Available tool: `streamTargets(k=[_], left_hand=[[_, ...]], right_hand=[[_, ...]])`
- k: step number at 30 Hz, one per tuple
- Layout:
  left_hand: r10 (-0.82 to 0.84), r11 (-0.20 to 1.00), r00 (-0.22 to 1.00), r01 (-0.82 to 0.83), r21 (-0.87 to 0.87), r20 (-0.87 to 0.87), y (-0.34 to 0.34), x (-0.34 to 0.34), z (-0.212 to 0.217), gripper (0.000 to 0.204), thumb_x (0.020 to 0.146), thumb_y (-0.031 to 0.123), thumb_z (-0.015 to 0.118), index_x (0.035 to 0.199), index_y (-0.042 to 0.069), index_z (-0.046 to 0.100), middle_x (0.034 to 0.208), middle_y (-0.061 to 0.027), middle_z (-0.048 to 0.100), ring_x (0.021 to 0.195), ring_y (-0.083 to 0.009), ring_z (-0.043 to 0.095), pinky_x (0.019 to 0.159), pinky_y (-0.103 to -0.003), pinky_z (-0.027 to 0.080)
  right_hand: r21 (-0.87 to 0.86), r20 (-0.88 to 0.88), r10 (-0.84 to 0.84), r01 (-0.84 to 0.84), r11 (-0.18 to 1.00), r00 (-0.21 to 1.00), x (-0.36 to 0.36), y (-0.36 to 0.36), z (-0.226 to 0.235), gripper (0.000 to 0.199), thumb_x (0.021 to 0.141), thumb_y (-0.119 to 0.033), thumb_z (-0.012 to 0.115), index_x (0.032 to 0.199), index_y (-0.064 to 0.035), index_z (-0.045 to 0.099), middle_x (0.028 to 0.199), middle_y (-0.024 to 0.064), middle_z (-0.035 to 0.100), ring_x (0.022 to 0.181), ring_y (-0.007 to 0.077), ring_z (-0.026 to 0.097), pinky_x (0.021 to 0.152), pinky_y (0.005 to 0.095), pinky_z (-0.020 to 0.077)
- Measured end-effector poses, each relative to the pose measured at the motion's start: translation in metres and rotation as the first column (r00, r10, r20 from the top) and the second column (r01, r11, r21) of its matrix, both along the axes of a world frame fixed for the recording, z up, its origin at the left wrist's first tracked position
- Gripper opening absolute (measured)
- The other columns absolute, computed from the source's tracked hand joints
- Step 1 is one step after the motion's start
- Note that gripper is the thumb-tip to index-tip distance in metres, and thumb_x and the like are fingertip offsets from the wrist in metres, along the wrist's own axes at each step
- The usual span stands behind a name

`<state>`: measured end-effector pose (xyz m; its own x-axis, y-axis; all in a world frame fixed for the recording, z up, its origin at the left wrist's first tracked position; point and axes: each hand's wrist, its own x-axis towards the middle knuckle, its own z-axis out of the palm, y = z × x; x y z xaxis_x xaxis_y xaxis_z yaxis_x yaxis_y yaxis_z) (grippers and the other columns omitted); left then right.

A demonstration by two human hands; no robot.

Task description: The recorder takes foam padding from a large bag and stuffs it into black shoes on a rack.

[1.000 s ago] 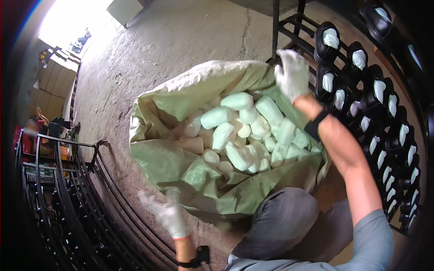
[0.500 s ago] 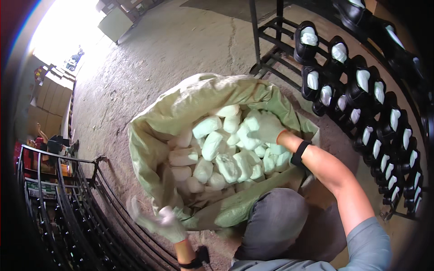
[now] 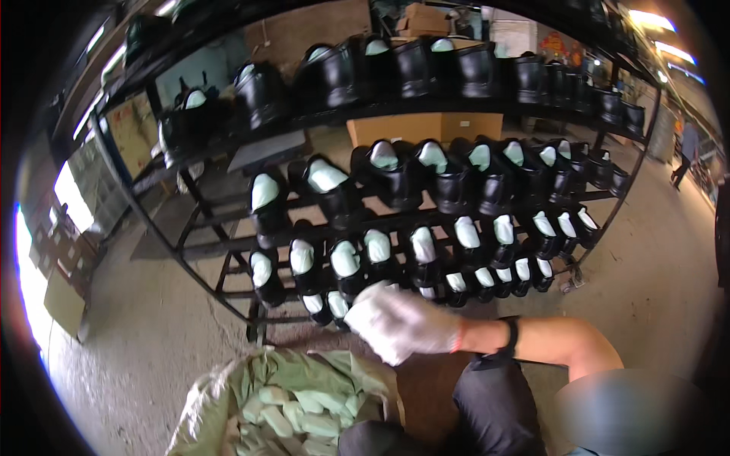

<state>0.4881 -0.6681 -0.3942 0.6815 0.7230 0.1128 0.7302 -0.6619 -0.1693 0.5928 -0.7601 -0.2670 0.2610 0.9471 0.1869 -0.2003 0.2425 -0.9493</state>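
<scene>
White-gloved right hand [image 3: 399, 323] hovers above the green sack [image 3: 296, 380], fingers curled; whether it holds a pale foam insert [image 3: 304, 403] is unclear. Inserts inside the sack look light, squashable, easily pinched mid-body. Left hand unseen. Boot rack [image 3: 426, 220] stands behind the sack.

A single head-worn fisheye view – looking forward and slightly down, close to the tall black metal shoe rack [image 3: 228, 266] – edges bending toward the rim.
</scene>
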Motion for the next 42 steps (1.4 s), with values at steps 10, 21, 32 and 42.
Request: streamTargets(k=[10, 21, 32, 42], left_hand=[[0.066, 0.969, 0.961, 0.003, -0.248, 0.268, 0.126, -0.223, -0.015, 0.049, 0.090, 0.010, 0.078, 0.137, 0.001, 0.070, 0.140, -0.0215, 0.071, 0.131, -0.0359, 0.067, 0.106, -0.047, 0.056], [0.007, 0.970, 0.999, 0.001, -0.242, 0.032, 0.138, -0.242, -0.037, 0.064, 0.073, 0.015, 0.092, 0.130, 0.005, 0.066, 0.132, -0.0215, 0.068, 0.127, -0.0450, 0.060, 0.110, -0.050, 0.053], [0.212, 0.756, 0.926, 0.048, -0.653, 0.313, 0.138, -0.279, -0.112, 0.067, 0.086, 0.026, 0.087, 0.144, 0.007, 0.059, 0.121, -0.0228, 0.076, 0.115, -0.0403, 0.073, 0.101, -0.051, 0.057], [0.287, 0.697, 0.872, 0.095, -0.711, 0.398, 0.146, -0.248, -0.064, 0.053, 0.081, 0.016, 0.086, 0.128, 0.001, 0.067, 0.121, -0.0279, 0.072, 0.113, -0.0444, 0.072, 0.096, -0.048, 0.059]], right_hand=[[0.355, -0.031, -0.766, 0.724, 0.592, 0.642, 0.147, -0.083, 0.139, 0.048, 0.103, -0.021, 0.077, 0.144, -0.0006, 0.060, 0.126, 0.0082, 0.070, 0.115, 0.0184, 0.072, 0.100, 0.0392, 0.0627], [0.421, 0.905, -0.291, 0.750, 0.510, -0.310, 0.231, 0.071, 0.167, 0.030, 0.098, -0.038, 0.065, 0.102, -0.0137, 0.083, 0.119, 0.0174, 0.080, 0.104, 0.0442, 0.077, 0.094, 0.0523, 0.0617], [0.458, 0.650, 0.104, 0.498, 0.737, -0.753, 0.222, 0.095, 0.140, 0.029, 0.094, -0.026, 0.065, 0.092, -0.0038, 0.083, 0.101, 0.0200, 0.079, 0.097, 0.0390, 0.077, 0.085, 0.0483, 0.0639], [0.382, 0.905, -0.168, 0.570, 0.728, -0.391, 0.283, 0.055, 0.144, 0.036, 0.105, -0.033, 0.067, 0.126, -0.0036, 0.074, 0.121, 0.0192, 0.077, 0.118, 0.0360, 0.072, 0.102, 0.0407, 0.0538]])
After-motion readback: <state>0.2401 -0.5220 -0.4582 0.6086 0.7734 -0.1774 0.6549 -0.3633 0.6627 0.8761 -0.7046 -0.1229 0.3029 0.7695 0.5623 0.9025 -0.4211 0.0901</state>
